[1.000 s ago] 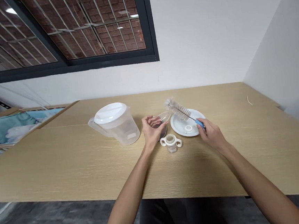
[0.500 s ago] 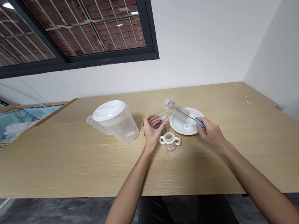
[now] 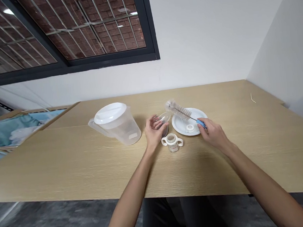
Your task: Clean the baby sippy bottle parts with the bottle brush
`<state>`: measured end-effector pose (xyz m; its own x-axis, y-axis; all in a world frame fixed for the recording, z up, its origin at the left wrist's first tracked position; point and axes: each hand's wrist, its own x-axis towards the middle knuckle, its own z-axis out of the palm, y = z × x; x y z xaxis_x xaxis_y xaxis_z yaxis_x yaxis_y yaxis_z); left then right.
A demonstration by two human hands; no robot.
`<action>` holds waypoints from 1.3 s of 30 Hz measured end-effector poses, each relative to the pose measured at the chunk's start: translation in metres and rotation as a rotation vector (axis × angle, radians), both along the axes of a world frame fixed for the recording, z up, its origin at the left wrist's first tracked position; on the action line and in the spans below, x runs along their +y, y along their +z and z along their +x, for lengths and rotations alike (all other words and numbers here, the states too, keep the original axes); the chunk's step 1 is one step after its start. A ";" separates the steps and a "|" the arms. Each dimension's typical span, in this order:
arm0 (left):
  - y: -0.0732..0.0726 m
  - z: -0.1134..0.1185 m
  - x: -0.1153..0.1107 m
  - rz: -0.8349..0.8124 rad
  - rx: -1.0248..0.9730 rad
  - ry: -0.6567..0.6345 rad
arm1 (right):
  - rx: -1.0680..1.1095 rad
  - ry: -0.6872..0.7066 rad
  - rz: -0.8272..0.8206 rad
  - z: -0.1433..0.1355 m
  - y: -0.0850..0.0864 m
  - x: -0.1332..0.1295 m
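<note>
My right hand (image 3: 213, 132) grips the blue handle of a bottle brush (image 3: 180, 111), whose clear bristles hang over the left part of a white plate (image 3: 177, 127). A small white ring (image 3: 190, 128) lies on that plate. My left hand (image 3: 153, 131) is curled round a clear, rounded container (image 3: 164, 118), partly hidden behind my fingers. Just in front of them stands a small clear bottle with a white collar and two handles (image 3: 172, 142), upright and touched by neither hand's fingertips.
A translucent pitcher with a white lid (image 3: 120, 125) stands left of my left hand. At the far left is an open box (image 3: 46, 123) with blue and white bags. A thin pale strip (image 3: 252, 98) lies at the right on the wooden table (image 3: 73, 162).
The camera view has tilted slightly. My left fingers have closed in a little on the clear container, while my right hand and the brush stay nearly in place.
</note>
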<state>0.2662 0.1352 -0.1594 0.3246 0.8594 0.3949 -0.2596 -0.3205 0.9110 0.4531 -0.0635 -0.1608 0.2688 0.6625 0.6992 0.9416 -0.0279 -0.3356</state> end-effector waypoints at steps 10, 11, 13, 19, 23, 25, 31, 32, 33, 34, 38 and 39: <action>0.006 -0.002 0.000 -0.166 -0.037 -0.040 | -0.067 0.112 -0.018 -0.014 -0.002 0.001; 0.006 -0.002 0.000 -0.186 -0.035 -0.042 | -0.074 0.107 -0.035 -0.014 -0.002 0.001; 0.006 -0.002 -0.001 -0.233 -0.040 -0.070 | -0.068 0.081 -0.033 -0.012 -0.003 0.002; 0.006 -0.003 0.000 -0.345 -0.078 -0.210 | 0.049 -0.010 0.012 -0.007 -0.002 0.000; 0.007 -0.002 -0.001 -0.367 -0.066 -0.293 | 0.084 -0.007 0.009 -0.012 -0.001 0.000; 0.007 -0.002 -0.001 -0.390 -0.068 -0.313 | 0.064 0.024 -0.003 -0.016 -0.001 0.000; 0.008 -0.004 -0.001 -0.457 -0.100 -0.356 | 0.012 0.058 -0.064 -0.018 -0.003 0.002; 0.008 -0.005 -0.001 -0.459 -0.101 -0.364 | 0.023 0.048 -0.063 -0.017 -0.003 0.003; 0.008 -0.005 -0.001 -0.459 -0.103 -0.369 | 0.033 0.037 -0.059 -0.016 -0.002 0.003; 0.008 -0.005 -0.001 -0.459 -0.106 -0.372 | 0.041 0.028 -0.053 -0.016 -0.002 0.003; 0.009 -0.006 -0.002 -0.474 -0.106 -0.374 | 0.068 0.008 -0.022 -0.016 0.000 0.002; 0.009 -0.006 -0.002 -0.479 -0.103 -0.378 | 0.072 0.015 -0.020 -0.017 -0.001 0.001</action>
